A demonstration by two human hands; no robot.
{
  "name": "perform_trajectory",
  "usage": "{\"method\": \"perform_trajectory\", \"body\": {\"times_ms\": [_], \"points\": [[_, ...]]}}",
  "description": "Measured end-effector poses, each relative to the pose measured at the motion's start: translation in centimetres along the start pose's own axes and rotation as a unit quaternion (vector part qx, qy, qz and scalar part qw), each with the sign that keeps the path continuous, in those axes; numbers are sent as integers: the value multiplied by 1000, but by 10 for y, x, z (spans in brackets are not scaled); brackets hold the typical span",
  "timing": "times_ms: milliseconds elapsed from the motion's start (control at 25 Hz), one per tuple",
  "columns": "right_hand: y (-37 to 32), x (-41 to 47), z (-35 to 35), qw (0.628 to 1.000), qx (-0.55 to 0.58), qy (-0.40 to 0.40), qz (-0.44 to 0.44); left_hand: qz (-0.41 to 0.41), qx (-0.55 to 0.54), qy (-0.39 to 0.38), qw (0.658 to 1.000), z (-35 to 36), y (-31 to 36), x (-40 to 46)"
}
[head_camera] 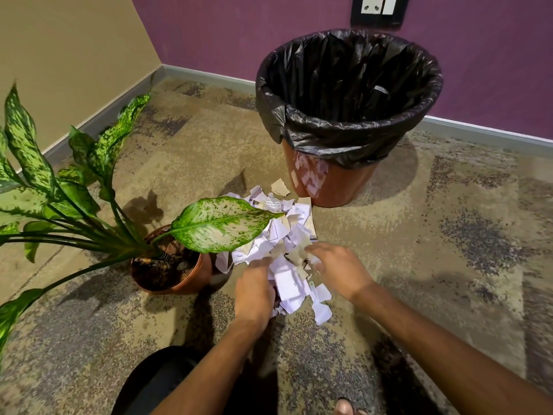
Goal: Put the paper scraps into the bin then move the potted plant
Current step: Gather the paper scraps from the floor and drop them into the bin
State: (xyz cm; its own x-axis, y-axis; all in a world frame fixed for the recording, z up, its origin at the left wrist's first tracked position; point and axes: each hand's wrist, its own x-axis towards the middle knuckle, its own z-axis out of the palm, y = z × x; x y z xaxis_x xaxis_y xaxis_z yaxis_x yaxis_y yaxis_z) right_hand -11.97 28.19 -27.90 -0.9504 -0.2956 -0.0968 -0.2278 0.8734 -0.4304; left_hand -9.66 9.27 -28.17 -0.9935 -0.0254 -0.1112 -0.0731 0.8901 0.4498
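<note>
One bin (347, 121) stands far right on the carpet, lined with one black bag (302, 121). One potted plant (173, 265) sits near left, with one pot and roughly eight or nine mottled leaves in view; some run off the left edge, so the leaf count is not exact. One heap of paper scraps (284, 235) lies between plant and bin; the pieces are too many and too overlapped to count. Two hands are in the heap: the left hand (254, 292) and the right hand (338, 271). One wall socket plate (378, 6) shows at the far edge.
</note>
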Motion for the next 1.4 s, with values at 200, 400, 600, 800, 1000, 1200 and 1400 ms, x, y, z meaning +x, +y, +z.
{"method": "perform_trajectory", "body": {"times_ms": [200,400,600,800,1000,1200,1400], "points": [[-7,-5,-45,998,37,52,5,-9,22,-9,1000,-6,5,4],[-50,-18,-144,978,155,123,-67,15,71,-112,991,0,2,1],[-81,-2,-229,948,165,255,-94,19,151,-193,969,10,-2,3],[-60,52,-258,952,70,295,-33,54,137,-123,981,12,-7,3],[-36,78,-245,966,13,258,-10,22,46,-69,996,-12,12,9],[-30,63,-233,937,72,343,-4,-17,-246,4,969,-67,80,15],[-35,13,-204,880,204,424,-63,194,-296,258,899,-125,156,41]]}}
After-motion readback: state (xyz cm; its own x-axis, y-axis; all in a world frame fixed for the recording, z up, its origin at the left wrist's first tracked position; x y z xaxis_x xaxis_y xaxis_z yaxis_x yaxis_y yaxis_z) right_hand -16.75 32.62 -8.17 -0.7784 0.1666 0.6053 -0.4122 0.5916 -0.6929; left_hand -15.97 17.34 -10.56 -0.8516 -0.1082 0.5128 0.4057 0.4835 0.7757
